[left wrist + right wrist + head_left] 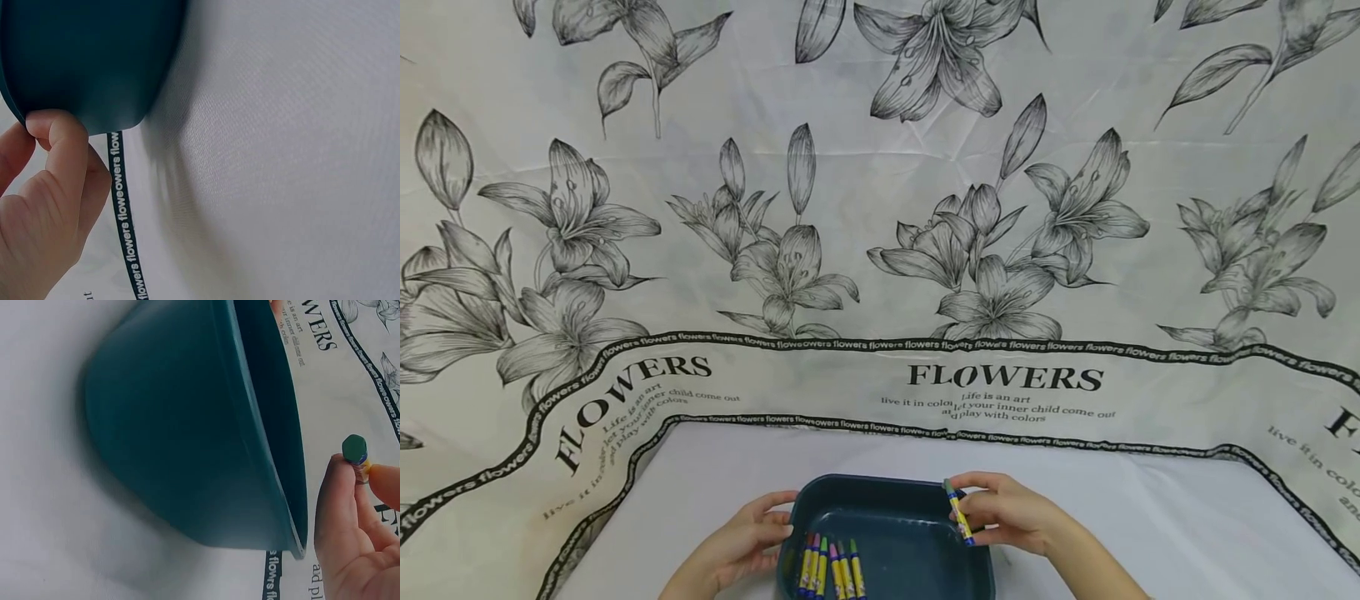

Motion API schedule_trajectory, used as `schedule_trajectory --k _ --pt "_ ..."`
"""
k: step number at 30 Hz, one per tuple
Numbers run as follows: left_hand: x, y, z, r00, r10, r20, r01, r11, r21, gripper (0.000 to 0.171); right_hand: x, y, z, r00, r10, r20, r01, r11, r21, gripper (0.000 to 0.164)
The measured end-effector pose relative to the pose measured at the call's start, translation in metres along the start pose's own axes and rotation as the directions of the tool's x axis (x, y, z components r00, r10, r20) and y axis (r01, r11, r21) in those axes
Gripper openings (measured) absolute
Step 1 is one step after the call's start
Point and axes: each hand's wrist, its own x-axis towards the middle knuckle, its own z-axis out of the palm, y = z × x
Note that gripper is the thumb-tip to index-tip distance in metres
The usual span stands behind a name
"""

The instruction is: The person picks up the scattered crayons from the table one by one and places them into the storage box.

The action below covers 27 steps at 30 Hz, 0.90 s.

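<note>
A dark teal plastic basin stands on the white cloth, its near side cut off by the bottom of the head view. My left hand holds the basin's left rim, and in the left wrist view its bent fingers grip the edge. Above the right rim, my right hand pinches a green crayon with a yellow wrapper between fingers and thumb. The crayon's green end faces the right wrist camera. Several crayons in similar wrappers lie side by side in the basin's left part.
White cloth covers the table around the basin. Behind it rises a floral-print curtain with a black lettered border along the table's back and sides.
</note>
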Motion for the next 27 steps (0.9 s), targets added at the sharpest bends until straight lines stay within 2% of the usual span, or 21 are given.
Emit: schedule_trajectory --k 3,5,13,27 --pt "0.002 0.000 -0.004 0.999 0.004 0.049 -0.004 1.000 -0.009 0.059 0.004 0.000 0.005 1.000 -0.006 0.016 0.006 1.000 -0.009 0.048" --pt "0.002 -0.001 -0.006 0.998 0.002 0.056 -0.002 1.000 -0.006 0.059 0.007 0.001 0.009 1.000 -0.009 0.024 0.009 1.000 -0.017 0.048" --pt "0.000 0.000 0.002 1.000 -0.006 -0.012 0.006 1.000 -0.002 0.059 0.016 -0.002 0.022 1.000 -0.005 0.028 0.005 1.000 -0.016 0.049" --pt "0.000 0.001 0.001 1.000 -0.006 -0.018 0.006 1.000 -0.010 0.059 0.031 0.009 0.042 0.999 0.008 0.035 -0.007 1.000 -0.024 0.045"
